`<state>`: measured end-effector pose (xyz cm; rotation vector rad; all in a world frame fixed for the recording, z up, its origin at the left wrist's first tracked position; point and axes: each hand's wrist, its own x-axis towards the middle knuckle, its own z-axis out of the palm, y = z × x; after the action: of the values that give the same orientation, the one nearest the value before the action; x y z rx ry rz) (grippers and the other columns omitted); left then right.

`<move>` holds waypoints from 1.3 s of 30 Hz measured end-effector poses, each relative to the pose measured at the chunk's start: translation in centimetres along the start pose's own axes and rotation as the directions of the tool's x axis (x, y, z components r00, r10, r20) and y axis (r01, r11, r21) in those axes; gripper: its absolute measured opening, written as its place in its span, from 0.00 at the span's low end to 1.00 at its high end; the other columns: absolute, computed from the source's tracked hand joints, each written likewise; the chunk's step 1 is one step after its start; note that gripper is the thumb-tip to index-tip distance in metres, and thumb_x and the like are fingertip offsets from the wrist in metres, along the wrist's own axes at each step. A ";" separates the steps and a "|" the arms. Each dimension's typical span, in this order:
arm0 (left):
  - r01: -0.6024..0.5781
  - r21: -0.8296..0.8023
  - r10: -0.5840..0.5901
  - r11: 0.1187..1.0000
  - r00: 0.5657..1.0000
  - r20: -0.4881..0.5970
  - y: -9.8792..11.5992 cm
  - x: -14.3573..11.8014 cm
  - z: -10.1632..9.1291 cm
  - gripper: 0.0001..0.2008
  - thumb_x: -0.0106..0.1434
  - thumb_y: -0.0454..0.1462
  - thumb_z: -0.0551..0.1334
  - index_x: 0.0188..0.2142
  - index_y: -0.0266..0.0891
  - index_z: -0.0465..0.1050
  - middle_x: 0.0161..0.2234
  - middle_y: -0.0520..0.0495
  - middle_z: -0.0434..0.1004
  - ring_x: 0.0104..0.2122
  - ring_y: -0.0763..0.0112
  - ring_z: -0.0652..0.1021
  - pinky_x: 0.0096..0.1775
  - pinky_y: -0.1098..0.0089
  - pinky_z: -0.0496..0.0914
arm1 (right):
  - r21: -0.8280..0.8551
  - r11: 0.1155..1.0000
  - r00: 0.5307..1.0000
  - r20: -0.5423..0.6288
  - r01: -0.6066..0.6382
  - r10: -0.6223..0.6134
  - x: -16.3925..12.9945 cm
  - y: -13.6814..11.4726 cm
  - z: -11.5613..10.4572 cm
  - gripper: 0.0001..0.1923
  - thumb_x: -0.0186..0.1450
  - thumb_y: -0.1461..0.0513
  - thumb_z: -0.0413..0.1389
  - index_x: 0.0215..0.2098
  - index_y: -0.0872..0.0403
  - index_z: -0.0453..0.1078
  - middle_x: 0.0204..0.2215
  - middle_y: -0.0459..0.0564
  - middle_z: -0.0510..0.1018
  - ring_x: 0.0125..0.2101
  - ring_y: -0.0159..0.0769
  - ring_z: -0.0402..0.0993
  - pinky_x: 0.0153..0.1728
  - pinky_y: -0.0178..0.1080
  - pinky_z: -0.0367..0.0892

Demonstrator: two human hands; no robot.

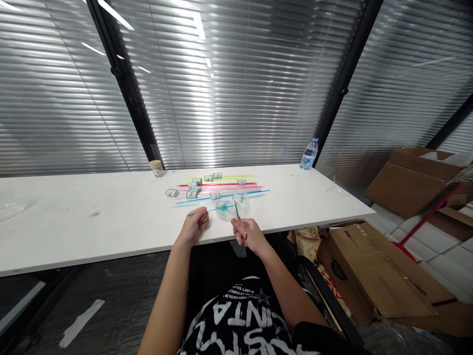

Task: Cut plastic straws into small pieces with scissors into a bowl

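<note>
Where the white table (111,222) meets its near edge, low in the centre of the frame, two bare hands work side by side. Left hand (194,228): curled, fingertips pinching one end of a blue straw (207,211) that lies flat on the tabletop. Right hand (248,234): closed around a pair of scissors (238,217), blades pointing up and away towards a small clear plastic cup (226,207) just beyond both hands. Behind these, mid-frame: yellow, red, pink and blue straws (221,186) laid roughly parallel, with short patterned rolls (192,194) scattered among them. Upper left of the group: a small beige cup (156,168) by the window blinds. Right end of the table: a water bottle (309,154), upright. Lower right of the frame: cardboard boxes (377,276) on the floor.
</note>
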<state>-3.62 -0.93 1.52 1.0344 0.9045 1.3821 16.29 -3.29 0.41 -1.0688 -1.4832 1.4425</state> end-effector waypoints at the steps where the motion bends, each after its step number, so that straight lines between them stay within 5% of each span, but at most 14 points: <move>1: 0.003 -0.004 -0.003 1.000 1.000 -0.001 0.0 0.0 0.0 0.22 0.55 0.44 0.65 0.18 0.40 0.52 0.17 0.59 0.49 0.17 0.81 0.56 0.21 0.75 0.53 | 0.002 1.000 1.000 0.004 0.005 -0.005 0.0 0.0 0.0 0.27 0.61 0.40 0.53 0.22 0.54 0.63 0.09 0.42 0.64 0.11 0.26 0.55 0.18 0.32 0.52; 39: 0.008 0.034 -0.010 0.999 0.998 0.057 -0.6 0.2 -0.7 0.22 0.57 0.45 0.65 0.19 0.39 0.53 0.19 0.58 0.48 0.20 0.79 0.54 0.22 0.74 0.51 | -0.081 0.997 1.000 0.006 0.000 0.000 -0.1 -0.3 0.1 0.27 0.60 0.41 0.55 0.20 0.54 0.63 0.08 0.41 0.63 0.12 0.25 0.54 0.20 0.33 0.52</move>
<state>-4.11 -0.61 0.75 1.0891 0.8923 1.3269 16.22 -3.39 0.70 -1.1147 -1.5569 1.3969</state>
